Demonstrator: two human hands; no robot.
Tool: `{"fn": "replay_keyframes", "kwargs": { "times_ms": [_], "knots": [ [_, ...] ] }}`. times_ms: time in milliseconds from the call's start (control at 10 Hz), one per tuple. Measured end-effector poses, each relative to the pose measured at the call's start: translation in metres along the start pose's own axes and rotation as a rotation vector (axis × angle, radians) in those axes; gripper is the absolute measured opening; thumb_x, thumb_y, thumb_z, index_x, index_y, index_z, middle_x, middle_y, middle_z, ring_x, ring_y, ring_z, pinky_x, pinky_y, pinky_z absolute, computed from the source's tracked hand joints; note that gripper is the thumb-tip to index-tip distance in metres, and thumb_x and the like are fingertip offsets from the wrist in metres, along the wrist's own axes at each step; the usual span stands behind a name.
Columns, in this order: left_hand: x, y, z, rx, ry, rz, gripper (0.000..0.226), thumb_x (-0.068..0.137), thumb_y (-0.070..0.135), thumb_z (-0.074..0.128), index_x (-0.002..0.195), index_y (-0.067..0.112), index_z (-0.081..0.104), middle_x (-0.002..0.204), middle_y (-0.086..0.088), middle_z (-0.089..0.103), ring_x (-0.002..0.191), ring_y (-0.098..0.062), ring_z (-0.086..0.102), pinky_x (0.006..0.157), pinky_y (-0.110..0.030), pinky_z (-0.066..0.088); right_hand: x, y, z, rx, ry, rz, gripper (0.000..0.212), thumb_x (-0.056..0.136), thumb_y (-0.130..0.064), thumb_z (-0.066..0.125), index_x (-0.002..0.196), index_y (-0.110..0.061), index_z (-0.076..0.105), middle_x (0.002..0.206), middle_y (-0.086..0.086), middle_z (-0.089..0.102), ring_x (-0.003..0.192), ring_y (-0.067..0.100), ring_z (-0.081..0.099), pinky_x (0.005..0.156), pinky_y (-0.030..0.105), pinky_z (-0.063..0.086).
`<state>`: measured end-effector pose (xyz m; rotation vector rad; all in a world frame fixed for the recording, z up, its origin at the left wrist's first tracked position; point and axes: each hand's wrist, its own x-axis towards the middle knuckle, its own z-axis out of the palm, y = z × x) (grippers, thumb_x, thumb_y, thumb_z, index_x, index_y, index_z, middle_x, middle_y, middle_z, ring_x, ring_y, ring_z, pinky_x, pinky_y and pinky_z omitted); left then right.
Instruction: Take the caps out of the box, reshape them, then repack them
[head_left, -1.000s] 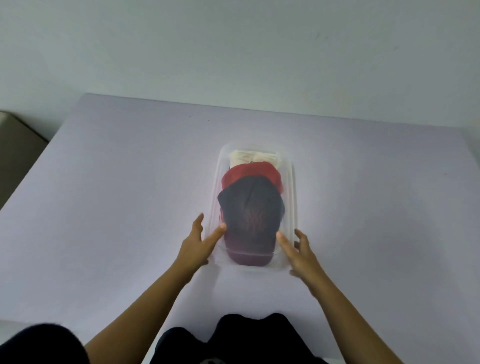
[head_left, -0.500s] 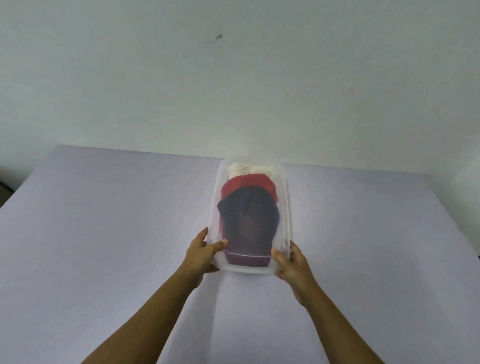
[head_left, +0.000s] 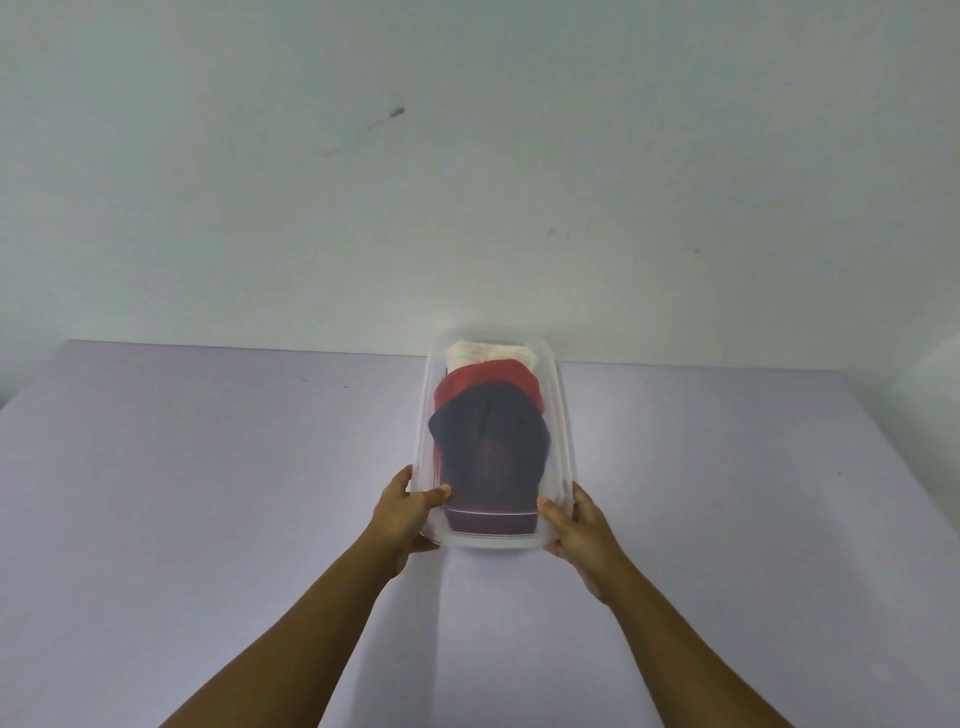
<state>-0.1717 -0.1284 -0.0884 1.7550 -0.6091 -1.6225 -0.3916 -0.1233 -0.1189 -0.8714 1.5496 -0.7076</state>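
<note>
Now the box (head_left: 563, 415), clear plastic, is gripped at its near end by both hands: the left hand (head_left: 408, 512) is clamped on the near left corner, the right hand (head_left: 579, 527) on the near right corner. Three caps are stacked inside: a navy cap (head_left: 488, 447) nearest, a red cap (head_left: 485, 379) behind, a cream cap (head_left: 483, 351) farthest. Below lies the table (head_left: 208, 467).
</note>
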Motion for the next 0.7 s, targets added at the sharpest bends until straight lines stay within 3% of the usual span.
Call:
{"fn": "replay_keyframes", "kwargs": {
  "times_ms": [200,300,400,500,600,700],
  "knots": [
    [0.014,0.011,0.008,0.062,0.031,0.004,0.069,0.09,0.019,0.061,0.147,0.021,0.022,0.146,-0.012,0.038,0.12,-0.043,0.048,0.09,-0.055,0.051,0.006,-0.017,0.0,-0.081,0.024,-0.005,0.071,0.087,-0.042,0.058,0.146,-0.019,0.025,0.149,0.008,0.034,0.13,0.033,0.043,0.096,0.047,0.049],
    [0.015,0.007,0.01,0.113,0.028,0.033,0.071,0.089,0.026,0.062,0.147,0.023,0.022,0.147,-0.011,0.038,0.12,-0.042,0.049,0.093,-0.057,0.049,0.0,-0.022,0.001,-0.158,0.027,0.0,0.074,0.089,-0.044,0.054,0.148,-0.019,0.016,0.154,0.009,0.025,0.135,0.033,0.036,0.105,0.046,0.042],
    [0.009,0.007,0.012,0.275,0.053,0.091,0.08,0.088,0.039,0.06,0.15,0.024,0.011,0.155,-0.009,0.027,0.132,-0.041,0.039,0.102,-0.055,0.042,-0.006,-0.029,0.003,-0.309,0.059,-0.025,0.072,0.093,-0.043,0.048,0.149,-0.016,0.011,0.156,0.009,0.019,0.141,0.032,0.027,0.112,0.042,0.031],
    [-0.003,0.013,0.014,0.597,0.193,0.286,0.083,0.091,0.047,0.05,0.151,0.017,0.002,0.161,-0.009,0.008,0.145,-0.035,0.016,0.114,-0.051,0.024,-0.019,-0.04,0.007,-0.451,0.169,-0.133,0.07,0.095,-0.045,0.042,0.149,-0.014,0.01,0.158,0.008,0.014,0.144,0.028,0.019,0.114,0.039,0.023],
    [-0.017,0.021,0.015,0.737,0.253,0.445,0.072,0.096,0.044,0.042,0.151,0.014,0.008,0.161,-0.008,0.009,0.147,-0.03,0.013,0.116,-0.045,0.02,-0.033,-0.049,0.01,-0.563,0.225,-0.23,0.067,0.096,-0.046,0.037,0.149,-0.014,0.011,0.159,0.007,0.012,0.145,0.025,0.015,0.115,0.037,0.02],
    [-0.044,0.029,0.015,0.892,0.177,0.613,0.061,0.1,0.038,0.032,0.15,0.011,0.012,0.16,-0.007,0.012,0.147,-0.026,0.012,0.117,-0.041,0.017,-0.06,-0.054,0.019,-0.696,0.226,-0.331,0.064,0.097,-0.048,0.025,0.15,-0.015,0.009,0.159,0.003,0.008,0.146,0.021,0.008,0.117,0.036,0.013]
  ]
}}
